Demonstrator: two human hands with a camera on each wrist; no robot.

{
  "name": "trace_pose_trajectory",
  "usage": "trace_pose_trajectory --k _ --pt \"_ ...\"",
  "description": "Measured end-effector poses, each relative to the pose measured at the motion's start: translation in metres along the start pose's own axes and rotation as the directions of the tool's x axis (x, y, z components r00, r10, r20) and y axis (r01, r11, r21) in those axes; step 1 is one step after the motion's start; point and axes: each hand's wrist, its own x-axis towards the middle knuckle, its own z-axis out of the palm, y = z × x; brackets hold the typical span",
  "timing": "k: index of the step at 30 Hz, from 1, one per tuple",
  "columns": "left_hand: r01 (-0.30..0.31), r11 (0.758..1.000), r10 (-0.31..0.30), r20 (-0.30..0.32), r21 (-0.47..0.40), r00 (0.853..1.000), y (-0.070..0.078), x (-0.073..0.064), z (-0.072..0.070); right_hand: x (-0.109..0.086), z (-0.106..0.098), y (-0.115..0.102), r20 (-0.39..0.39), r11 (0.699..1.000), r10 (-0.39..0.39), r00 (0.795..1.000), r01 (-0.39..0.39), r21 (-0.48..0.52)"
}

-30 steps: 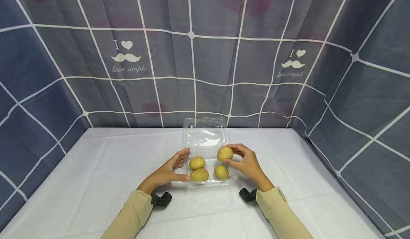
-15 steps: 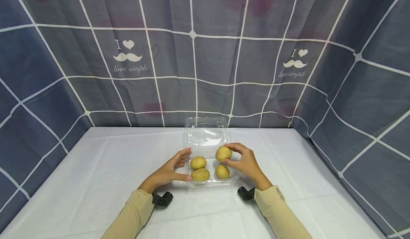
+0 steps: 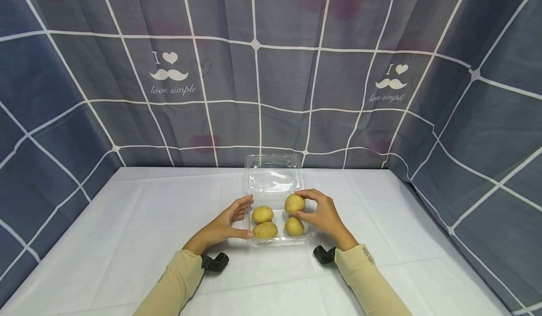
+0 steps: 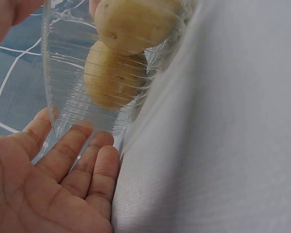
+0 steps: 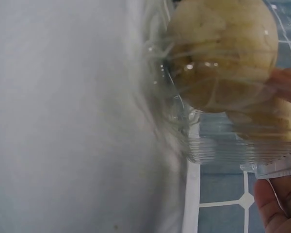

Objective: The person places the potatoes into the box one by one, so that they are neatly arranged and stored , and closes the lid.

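A clear plastic clamshell container lies with its lid raised at the back. At its left side are two yellow potatoes, a rear one and a front one; another potato sits front right. Behind that, my right hand holds a fourth potato between thumb and fingers, low within the back right corner. My left hand rests along the left wall, thumb at the front and fingers toward the back. In the left wrist view, its fairly straight fingers touch the ribbed wall.
A white cloth covers the table under the container. Grey-blue curtains with white grid lines stand behind and at both sides. Black devices are strapped at the left wrist and the right wrist.
My right hand has moved slightly left and down with the potato, lowering it toward the container's back right corner. The left hand keeps its place at the left wall.
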Motion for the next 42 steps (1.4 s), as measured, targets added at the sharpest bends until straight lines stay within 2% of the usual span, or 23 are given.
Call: trace_pose_trajectory --k 6,11,22,34,42 --pt "0.002 1.000 -0.002 -0.002 -0.001 1.000 0.000 -0.001 0.000 0.001 0.002 0.002 0.019 0.999 -0.011 1.000 0.012 -0.030" --pt "0.005 1.000 -0.005 -0.002 0.000 1.000 0.000 -0.001 0.000 0.002 0.003 0.002 0.033 1.000 0.002 0.999 -0.001 -0.030" --pt "0.004 1.000 -0.004 -0.004 -0.012 1.000 0.003 -0.001 0.001 0.003 0.007 -0.002 0.078 0.999 -0.026 0.997 0.028 -0.031" --pt "0.001 1.000 -0.001 -0.002 0.002 1.000 0.001 0.000 0.001 0.005 0.010 -0.001 0.094 0.998 -0.019 0.995 0.024 -0.058" --pt "0.003 1.000 -0.003 -0.007 0.003 1.000 0.001 -0.001 0.001 0.005 0.011 -0.003 0.115 0.999 -0.024 0.993 0.028 -0.038"
